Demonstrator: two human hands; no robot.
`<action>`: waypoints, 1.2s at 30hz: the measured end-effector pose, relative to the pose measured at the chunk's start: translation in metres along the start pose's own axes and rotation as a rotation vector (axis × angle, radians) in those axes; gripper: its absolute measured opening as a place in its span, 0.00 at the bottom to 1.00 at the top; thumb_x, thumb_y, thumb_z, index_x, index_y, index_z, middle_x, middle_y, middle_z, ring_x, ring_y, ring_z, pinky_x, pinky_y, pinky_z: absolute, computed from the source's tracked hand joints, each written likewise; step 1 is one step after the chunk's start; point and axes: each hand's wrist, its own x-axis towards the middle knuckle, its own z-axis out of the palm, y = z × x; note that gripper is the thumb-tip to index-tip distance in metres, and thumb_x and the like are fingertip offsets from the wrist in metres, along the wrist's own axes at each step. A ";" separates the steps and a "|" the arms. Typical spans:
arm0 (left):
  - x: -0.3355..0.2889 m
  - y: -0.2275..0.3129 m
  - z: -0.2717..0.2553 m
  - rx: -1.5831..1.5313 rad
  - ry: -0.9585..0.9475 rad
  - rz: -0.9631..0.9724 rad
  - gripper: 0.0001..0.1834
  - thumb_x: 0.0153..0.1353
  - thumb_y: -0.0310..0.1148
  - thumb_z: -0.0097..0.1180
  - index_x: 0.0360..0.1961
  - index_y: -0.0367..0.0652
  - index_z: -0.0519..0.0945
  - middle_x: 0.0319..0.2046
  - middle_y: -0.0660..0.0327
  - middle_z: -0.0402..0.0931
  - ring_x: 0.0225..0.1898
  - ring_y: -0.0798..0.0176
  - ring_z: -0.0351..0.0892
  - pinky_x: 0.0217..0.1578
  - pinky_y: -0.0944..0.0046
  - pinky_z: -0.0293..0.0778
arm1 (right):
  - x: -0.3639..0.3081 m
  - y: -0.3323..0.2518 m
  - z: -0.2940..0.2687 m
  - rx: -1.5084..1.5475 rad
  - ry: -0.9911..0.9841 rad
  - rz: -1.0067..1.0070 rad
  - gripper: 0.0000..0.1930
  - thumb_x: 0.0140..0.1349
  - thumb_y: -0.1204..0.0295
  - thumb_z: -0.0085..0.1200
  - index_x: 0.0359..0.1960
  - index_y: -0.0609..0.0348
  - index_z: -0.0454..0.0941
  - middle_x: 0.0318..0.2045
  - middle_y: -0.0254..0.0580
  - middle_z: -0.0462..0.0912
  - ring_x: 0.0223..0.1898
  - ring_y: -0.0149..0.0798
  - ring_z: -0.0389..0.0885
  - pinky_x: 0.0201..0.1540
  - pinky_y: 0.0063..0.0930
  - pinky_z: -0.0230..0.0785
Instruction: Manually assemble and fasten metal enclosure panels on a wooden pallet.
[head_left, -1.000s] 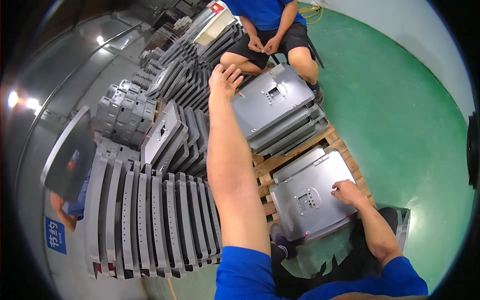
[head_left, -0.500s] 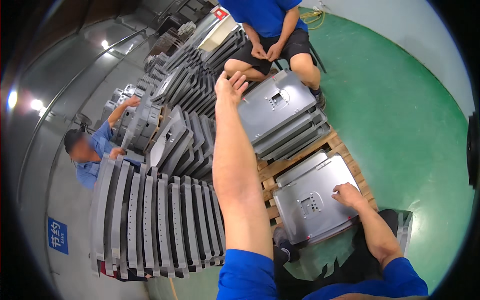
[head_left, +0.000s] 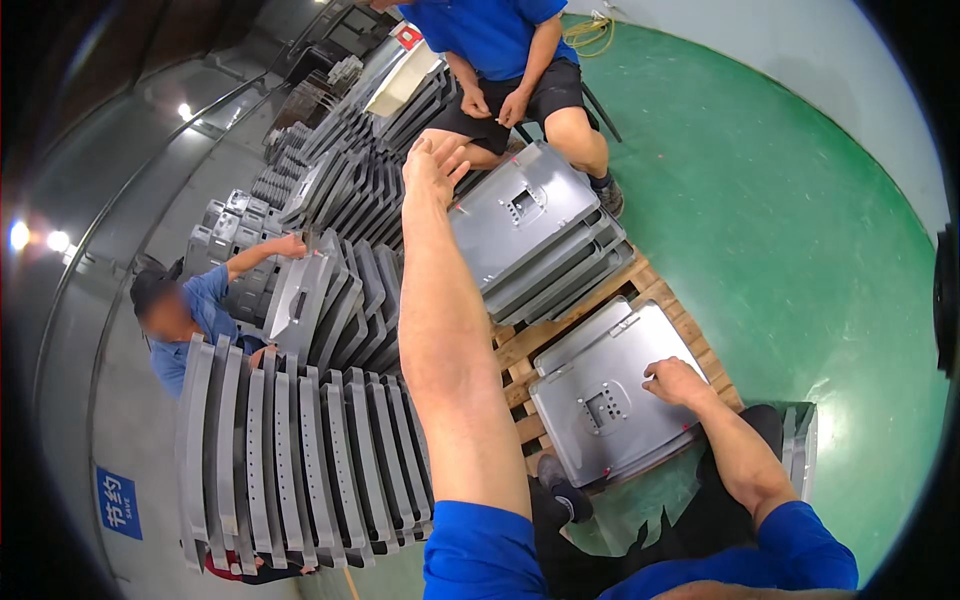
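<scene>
My left arm stretches far forward, and my left hand (head_left: 435, 172) is open, palm up with fingers apart, beside the far stack of grey metal panels (head_left: 530, 215). It holds nothing visible. My right hand (head_left: 675, 382) is over the right part of a nearer grey panel (head_left: 610, 390), its fingers curled together; anything in them is hidden. The nearer panel lies flat, with a square cutout and small holes near its middle and small red spots along its near edge. Another panel edge shows under it.
A wooden pallet (head_left: 632, 270) carries both stacks. Rows of upright grey panels (head_left: 310, 460) stand on the left, where a capped co-worker (head_left: 190, 310) reaches over them. Another person (head_left: 500, 50) sits ahead, hands together. A cream tray (head_left: 403, 80) rests on panels behind.
The view has shifted, moving the stacks slightly left in the picture. My right hand's fingers have curled in more. The left co-worker has lowered a panel onto the leaning ones.
</scene>
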 end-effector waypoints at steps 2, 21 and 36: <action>0.001 -0.001 0.002 0.005 0.004 -0.002 0.29 0.72 0.36 0.28 0.71 0.45 0.42 0.57 0.43 0.67 0.54 0.44 0.72 0.52 0.44 0.71 | -0.001 0.000 -0.002 0.003 0.000 0.006 0.17 0.58 0.63 0.55 0.44 0.61 0.80 0.39 0.51 0.84 0.45 0.50 0.81 0.52 0.38 0.71; 0.009 -0.008 -0.032 -0.042 -0.007 -0.038 0.33 0.71 0.41 0.34 0.71 0.42 0.40 0.58 0.43 0.67 0.57 0.43 0.70 0.55 0.44 0.67 | -0.001 -0.002 0.001 -0.007 0.000 -0.026 0.16 0.58 0.63 0.57 0.43 0.60 0.81 0.40 0.55 0.82 0.45 0.53 0.80 0.51 0.42 0.71; -0.020 -0.038 -0.064 -0.030 -0.038 -0.150 0.36 0.71 0.48 0.36 0.71 0.42 0.39 0.61 0.46 0.64 0.60 0.43 0.68 0.58 0.44 0.67 | 0.042 0.068 -0.044 0.336 0.467 0.226 0.19 0.55 0.65 0.56 0.49 0.57 0.78 0.41 0.58 0.81 0.45 0.56 0.80 0.50 0.44 0.72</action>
